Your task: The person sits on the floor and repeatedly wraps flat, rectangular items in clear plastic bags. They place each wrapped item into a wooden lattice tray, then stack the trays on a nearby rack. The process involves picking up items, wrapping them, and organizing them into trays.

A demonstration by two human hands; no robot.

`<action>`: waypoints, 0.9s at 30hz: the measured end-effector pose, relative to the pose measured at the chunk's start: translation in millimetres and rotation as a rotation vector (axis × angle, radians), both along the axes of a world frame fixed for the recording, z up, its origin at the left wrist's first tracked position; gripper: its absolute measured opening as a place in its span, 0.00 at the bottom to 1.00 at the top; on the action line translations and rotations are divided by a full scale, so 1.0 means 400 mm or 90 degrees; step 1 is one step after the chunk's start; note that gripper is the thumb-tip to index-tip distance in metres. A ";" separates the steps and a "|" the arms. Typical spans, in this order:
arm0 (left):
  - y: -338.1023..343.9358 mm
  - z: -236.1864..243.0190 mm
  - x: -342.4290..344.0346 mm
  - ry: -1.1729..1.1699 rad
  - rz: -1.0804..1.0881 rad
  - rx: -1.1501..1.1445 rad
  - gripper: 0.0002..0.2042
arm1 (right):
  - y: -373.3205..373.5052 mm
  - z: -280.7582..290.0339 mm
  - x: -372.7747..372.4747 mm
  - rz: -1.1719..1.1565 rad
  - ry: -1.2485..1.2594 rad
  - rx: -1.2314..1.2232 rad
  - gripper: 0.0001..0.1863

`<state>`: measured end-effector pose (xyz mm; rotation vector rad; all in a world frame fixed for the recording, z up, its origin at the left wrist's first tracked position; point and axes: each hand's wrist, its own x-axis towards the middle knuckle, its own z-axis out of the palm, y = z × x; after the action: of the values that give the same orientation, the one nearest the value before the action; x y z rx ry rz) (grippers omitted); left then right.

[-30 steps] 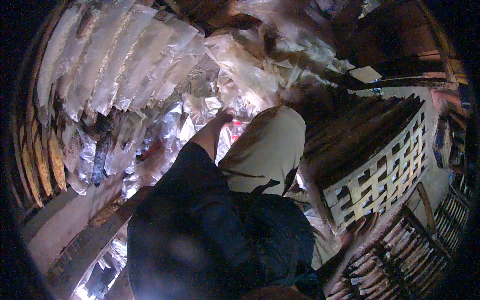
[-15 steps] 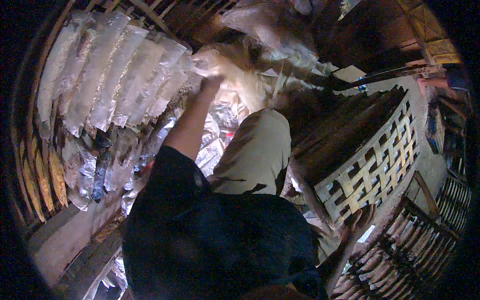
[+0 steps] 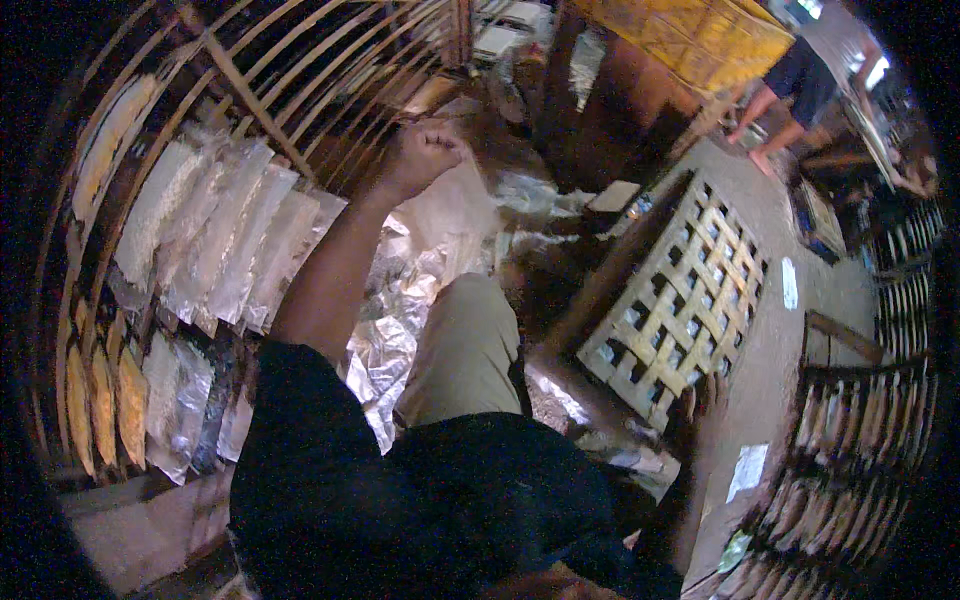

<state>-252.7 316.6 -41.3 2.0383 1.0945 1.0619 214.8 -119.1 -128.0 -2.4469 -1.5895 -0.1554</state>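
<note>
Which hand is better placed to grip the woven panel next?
Right hand, probably: it is beside the woven panel, while the left hand is up by the slatted rack, farther off.

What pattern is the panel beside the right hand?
Open crisscross weave of pale strips; the panel shows best in the head view.

Head-worn fisheye looks down and ahead, close over the wearer's knee [image 3: 468, 318], rim seemingly dark
</note>
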 end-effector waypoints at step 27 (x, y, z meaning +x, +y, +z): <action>-0.540 0.637 0.885 0.099 -0.402 0.666 0.10 | -0.038 0.235 -0.119 0.384 1.166 0.421 0.35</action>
<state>101.3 100.5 213.4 2.9803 -0.2123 1.2464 167.2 -134.2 -34.1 -0.6868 -0.8736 1.0797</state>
